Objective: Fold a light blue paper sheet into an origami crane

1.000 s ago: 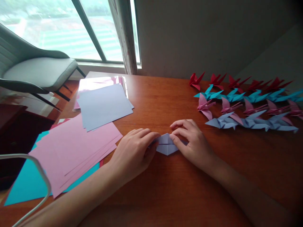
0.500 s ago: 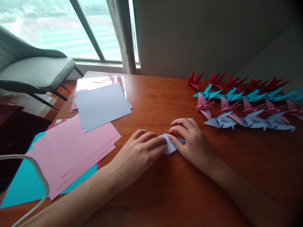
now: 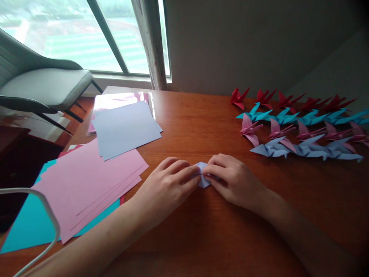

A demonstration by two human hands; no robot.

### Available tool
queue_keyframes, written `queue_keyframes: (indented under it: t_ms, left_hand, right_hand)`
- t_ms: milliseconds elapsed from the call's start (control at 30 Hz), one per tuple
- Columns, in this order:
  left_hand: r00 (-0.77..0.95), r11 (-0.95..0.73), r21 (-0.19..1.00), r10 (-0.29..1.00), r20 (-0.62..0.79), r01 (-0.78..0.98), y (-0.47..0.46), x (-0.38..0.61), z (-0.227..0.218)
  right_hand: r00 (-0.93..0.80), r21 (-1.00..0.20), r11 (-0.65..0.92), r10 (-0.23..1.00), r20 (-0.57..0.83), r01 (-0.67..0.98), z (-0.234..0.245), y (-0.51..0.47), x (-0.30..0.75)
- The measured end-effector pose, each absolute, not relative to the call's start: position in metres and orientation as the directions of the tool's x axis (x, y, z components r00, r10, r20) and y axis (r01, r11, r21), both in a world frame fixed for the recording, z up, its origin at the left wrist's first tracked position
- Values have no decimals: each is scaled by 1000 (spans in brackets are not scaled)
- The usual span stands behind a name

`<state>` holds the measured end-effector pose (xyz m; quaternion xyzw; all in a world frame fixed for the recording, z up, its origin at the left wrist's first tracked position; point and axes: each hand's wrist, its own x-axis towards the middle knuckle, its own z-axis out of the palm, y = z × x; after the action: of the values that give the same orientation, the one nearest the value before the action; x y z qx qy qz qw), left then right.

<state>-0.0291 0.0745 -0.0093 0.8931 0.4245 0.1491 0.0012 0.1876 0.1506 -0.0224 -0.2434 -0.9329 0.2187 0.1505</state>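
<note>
A small, partly folded piece of lavender paper (image 3: 202, 175) lies on the wooden table (image 3: 201, 238) in front of me. My left hand (image 3: 167, 186) presses its fingertips on the left side of the fold. My right hand (image 3: 233, 181) presses on the right side, fingers curled over it. The two hands nearly touch, and most of the paper is hidden under them. Only a small middle part shows between the fingertips.
Loose sheets lie at the left: lavender (image 3: 123, 129), pink (image 3: 86, 184) and teal (image 3: 25, 227). Rows of folded paper cranes stand at the right: red (image 3: 239, 98), teal (image 3: 256, 113), pink (image 3: 249, 129), lavender (image 3: 271, 148). A grey chair (image 3: 43, 86) stands by the window. A white cable (image 3: 49, 219) arches at bottom left.
Both hands have closed in toward each other over the lavender paper. My right hand slid left, so less of the paper shows than a second ago.
</note>
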Motion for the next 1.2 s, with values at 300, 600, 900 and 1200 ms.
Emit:
queue_keyframes:
  t_ms: [300, 600, 900, 1200]
  left_hand:
    - [607, -672, 111, 717, 342, 732, 70, -23, -12]
    - [566, -624, 115, 760, 318, 773, 71, -24, -10]
    - [504, -558, 163, 817, 280, 814, 72, -32, -11]
    - [397, -465, 278, 878, 269, 840, 74, -27, -17]
  right_hand:
    - [-862, -532, 764, 493, 117, 365, -15, 151, 189]
    - [-869, -496, 788, 479, 122, 364, -12, 150, 189]
    - [-851, -363, 867, 450, 272, 342, -20, 151, 186]
    - [-807, -422, 827, 512, 295, 371, -26, 150, 184]
